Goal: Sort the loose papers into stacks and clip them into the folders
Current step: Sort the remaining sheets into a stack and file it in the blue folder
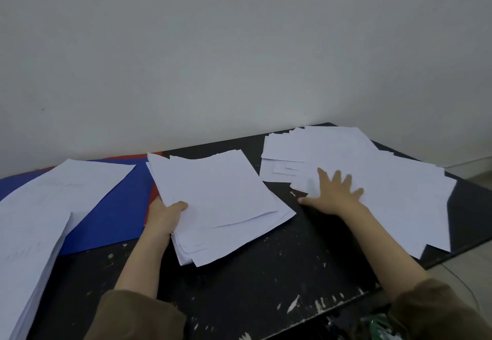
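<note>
Your left hand (163, 215) pinches the middle stack (221, 203) at its left edge; your right hand (334, 193) lies spread flat on loose papers (372, 179) toward the worktop's (266, 281) right edge.

Black paint-flecked table (266, 273) against a plain grey-white wall (239, 46).

No legible text anywhere; only faint, unreadable marks on the left paper stack (32, 222).
</note>
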